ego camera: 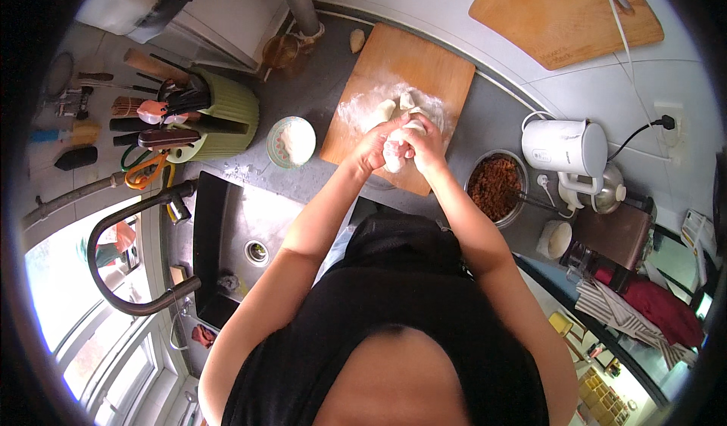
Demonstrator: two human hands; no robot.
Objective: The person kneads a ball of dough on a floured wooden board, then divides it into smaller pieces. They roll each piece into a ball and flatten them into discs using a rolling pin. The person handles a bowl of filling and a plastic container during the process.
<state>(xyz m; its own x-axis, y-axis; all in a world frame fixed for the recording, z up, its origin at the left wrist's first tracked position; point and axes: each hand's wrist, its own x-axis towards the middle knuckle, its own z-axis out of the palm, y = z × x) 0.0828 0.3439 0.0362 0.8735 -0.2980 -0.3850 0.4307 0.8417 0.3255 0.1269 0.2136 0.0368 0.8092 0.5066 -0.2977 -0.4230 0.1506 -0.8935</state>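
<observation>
A lump of pale, floury dough (pixel 394 162) is squeezed between both hands, held just above the near part of a wooden cutting board (pixel 417 57). My left hand (pixel 374 143) grips it from the left side, its fingers partly hidden behind the dough. My right hand (pixel 427 145) wraps around it from the right with bent fingers. Beyond the hands, a dough piece (pixel 385 109) and a smaller dough piece (pixel 406 100) lie in white flour (pixel 358 107) scattered over the board.
A patterned bowl (pixel 274 152) of white powder sits left, above the sink (pixel 267 204). A green utensil holder (pixel 238 113) holds knives and scissors. To the right stand a metal bowl (pixel 526 179) of reddish-brown filling, a white electric kettle (pixel 559 147) and a small white container (pixel 542 241).
</observation>
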